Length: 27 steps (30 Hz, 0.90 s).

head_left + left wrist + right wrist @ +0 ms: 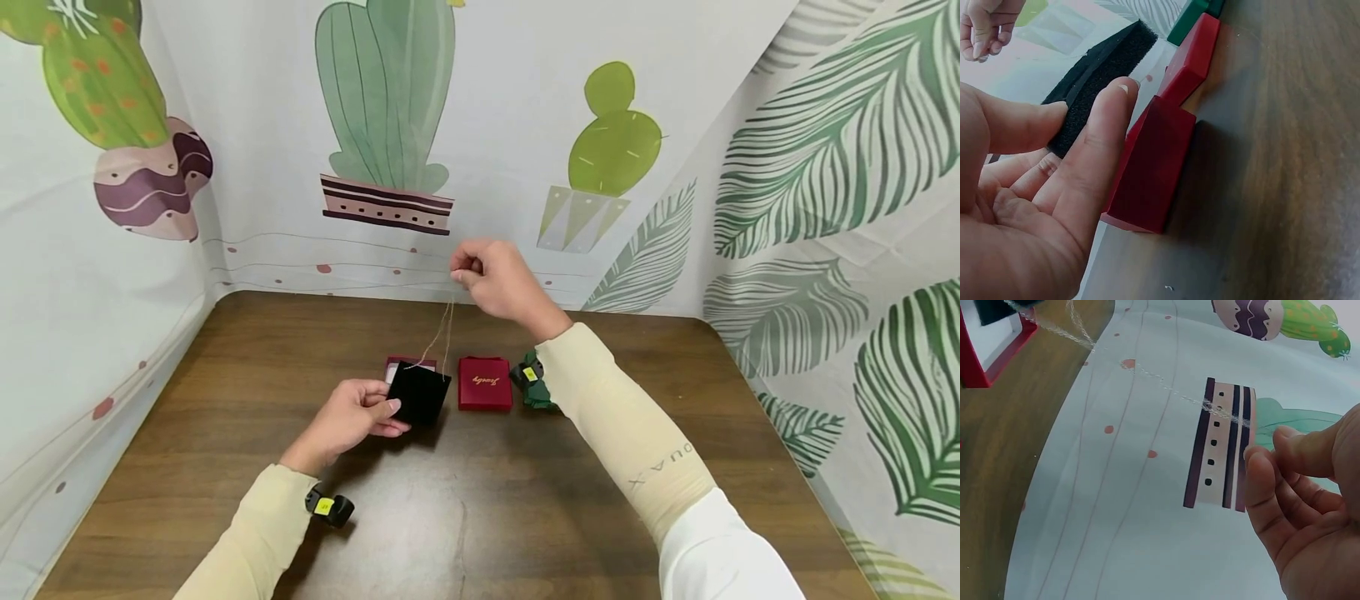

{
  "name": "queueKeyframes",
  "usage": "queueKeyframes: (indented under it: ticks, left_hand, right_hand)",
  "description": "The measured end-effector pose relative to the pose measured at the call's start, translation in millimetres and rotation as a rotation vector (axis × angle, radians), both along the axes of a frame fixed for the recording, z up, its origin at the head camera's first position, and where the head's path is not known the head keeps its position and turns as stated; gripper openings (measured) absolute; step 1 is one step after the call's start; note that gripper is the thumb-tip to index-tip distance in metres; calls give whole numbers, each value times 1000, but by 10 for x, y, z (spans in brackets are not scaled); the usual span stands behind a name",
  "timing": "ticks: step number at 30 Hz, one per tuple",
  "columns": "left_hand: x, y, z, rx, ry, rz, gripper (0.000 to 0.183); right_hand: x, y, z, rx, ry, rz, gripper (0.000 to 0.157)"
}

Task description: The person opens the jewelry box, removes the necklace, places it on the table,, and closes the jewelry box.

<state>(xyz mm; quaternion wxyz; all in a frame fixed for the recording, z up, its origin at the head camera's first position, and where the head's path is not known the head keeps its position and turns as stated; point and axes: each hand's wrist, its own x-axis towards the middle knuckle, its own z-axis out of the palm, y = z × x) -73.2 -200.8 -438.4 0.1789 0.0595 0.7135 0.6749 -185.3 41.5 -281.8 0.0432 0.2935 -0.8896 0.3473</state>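
Note:
My left hand [352, 412] holds a square black foam pad [418, 393] by its edge, thumb on top and fingers beneath. In the left wrist view the pad's rough foam side [1113, 69] is visible. Higher up and to the right, my right hand [495, 275] pinches a thin chain necklace [450, 321] between thumb and forefinger. Two strands of the chain hang from those fingertips down to the pad. Behind the pad, partly hidden by it, sits an open red box [975, 381] with a white inside.
Right of the open box lies a red jewelry box lid [484, 396] with gold lettering. Beside it a dark green item [538, 396] is partly covered by the right wrist's camera [529, 372]. The wooden table [480, 517] ends at a printed cloth backdrop [262, 208].

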Motion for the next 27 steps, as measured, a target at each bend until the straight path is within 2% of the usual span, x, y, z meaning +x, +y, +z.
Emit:
queueKeyframes:
  ticks: [4, 9, 18, 22, 27]
  left_hand:
    - [-2, -8, -4, -12, 14, -7, 25]
    - [-12, -21, 21, -27, 20, -26, 8]
    - [34, -31, 24, -37, 68, -127, 20]
    - [47, -37, 20, -40, 90, -135, 14]
    - [58, -54, 26, -54, 120, -146, 12]
  right_hand:
    - [-2, 11, 54, -8, 24, -19, 6]
    - [1, 27, 111, -6, 51, -30, 6]
    - [-50, 50, 107, 22, 89, -55, 7]
    - [-67, 61, 108, -6, 79, -84, 7]
    - [-74, 51, 97, -24, 107, -114, 8]
